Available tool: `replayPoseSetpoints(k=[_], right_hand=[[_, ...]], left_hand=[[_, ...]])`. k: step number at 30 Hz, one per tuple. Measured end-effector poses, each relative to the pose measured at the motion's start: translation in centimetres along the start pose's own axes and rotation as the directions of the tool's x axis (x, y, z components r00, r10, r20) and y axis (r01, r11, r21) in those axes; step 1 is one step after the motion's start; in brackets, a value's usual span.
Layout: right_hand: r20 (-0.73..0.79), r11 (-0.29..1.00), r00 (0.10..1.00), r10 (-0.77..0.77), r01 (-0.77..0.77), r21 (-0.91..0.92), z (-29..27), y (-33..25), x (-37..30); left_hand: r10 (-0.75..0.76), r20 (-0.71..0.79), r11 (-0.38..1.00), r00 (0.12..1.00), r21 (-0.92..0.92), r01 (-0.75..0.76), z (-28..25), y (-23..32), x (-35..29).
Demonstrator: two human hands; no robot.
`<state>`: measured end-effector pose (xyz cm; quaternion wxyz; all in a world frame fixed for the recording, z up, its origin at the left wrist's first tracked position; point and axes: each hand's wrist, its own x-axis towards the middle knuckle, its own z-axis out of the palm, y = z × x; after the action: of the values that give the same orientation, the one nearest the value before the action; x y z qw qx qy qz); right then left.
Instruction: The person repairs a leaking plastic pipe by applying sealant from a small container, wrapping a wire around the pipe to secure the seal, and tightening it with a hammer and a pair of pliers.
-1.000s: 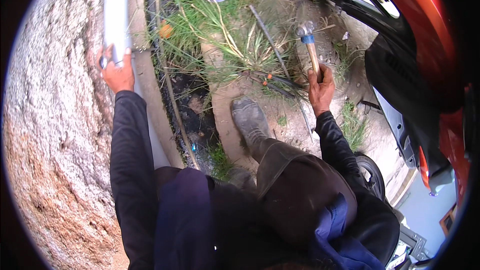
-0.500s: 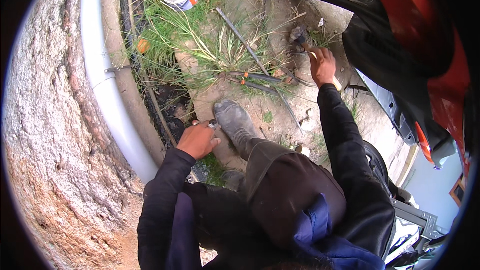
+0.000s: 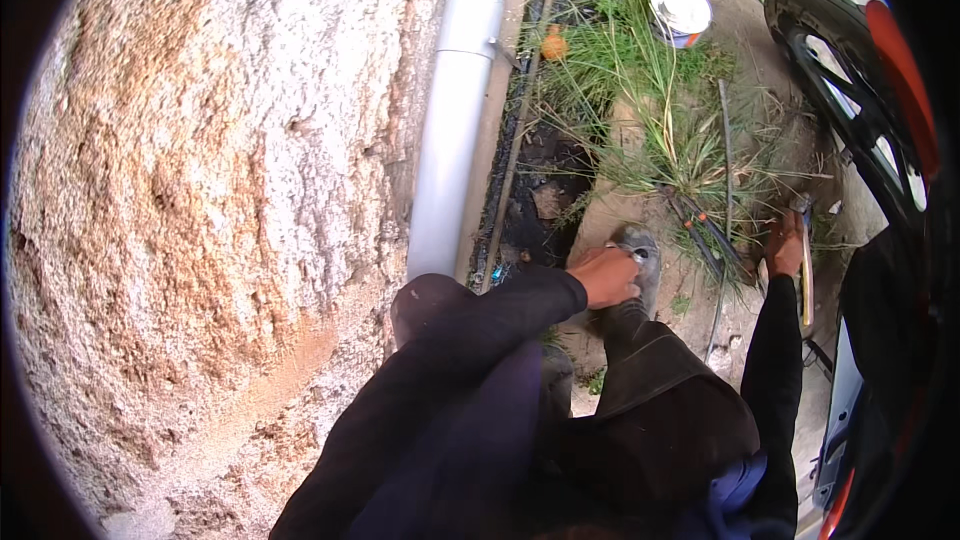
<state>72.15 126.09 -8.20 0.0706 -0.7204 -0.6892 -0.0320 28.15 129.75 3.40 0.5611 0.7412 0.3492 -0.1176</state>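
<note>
My right hand (image 3: 785, 246) is closed around a hammer (image 3: 807, 285) with a pale wooden handle, low over the ground at the right; its head is partly hidden by the fingers. In front of my body, my left hand (image 3: 607, 277) is closed on a metal rod (image 3: 641, 254), of which only the round end shows above the fist. That fist is above my grey, dusty boot (image 3: 648, 275). Between the hands, a long-handled tool (image 3: 702, 230) with dark grips and orange bands lies by the grass. A thin metal bar (image 3: 726, 130) lies beside it.
A grey pipe (image 3: 455, 110) runs along the rough stone wall (image 3: 250, 160) at left. Beside it lies a dark, wet drain channel (image 3: 540, 165). Grass (image 3: 670, 130) grows ahead, with a white bucket (image 3: 681, 10) beyond. A motorbike wheel (image 3: 830, 50) stands at the right.
My view has swung left, so the wall fills more of it and the scene sits further right. Both hands keep their hold; the hammer handle now points more toward me.
</note>
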Motion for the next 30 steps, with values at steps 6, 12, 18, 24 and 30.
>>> replayPoseSetpoints(k=[6,12,18,24,30], right_hand=[[-0.063,0.691,0.858,0.51,-0.365,0.623,-9.3,-9.6,4.2],[-0.208,0.653,0.978,-0.019,0.17,0.738,-15.5,-22.9,5.5],[-0.067,0.713,0.997,0.029,0.026,0.7,-12.3,-20.6,5.2],[-0.068,0.778,0.779,0.624,-0.627,-0.035,-1.6,-0.2,-3.5],[0.144,0.78,0.78,0.609,-0.555,-0.288,0.5,7.5,-5.8]], left_hand=[[-0.112,-0.346,0.703,0.931,-0.691,-0.172,2.0,3.3,4.7],[-0.182,-0.015,-0.375,0.983,-0.923,-0.084,-1.1,9.8,5.3],[-0.577,-0.371,-0.178,0.728,-0.813,-0.555,-5.4,5.4,1.5],[-0.685,-0.628,0.355,0.368,-0.73,-0.584,-15.7,-7.0,-4.2],[-0.799,-0.543,0.308,0.26,-0.74,-0.598,-20.6,-13.1,-6.3]])
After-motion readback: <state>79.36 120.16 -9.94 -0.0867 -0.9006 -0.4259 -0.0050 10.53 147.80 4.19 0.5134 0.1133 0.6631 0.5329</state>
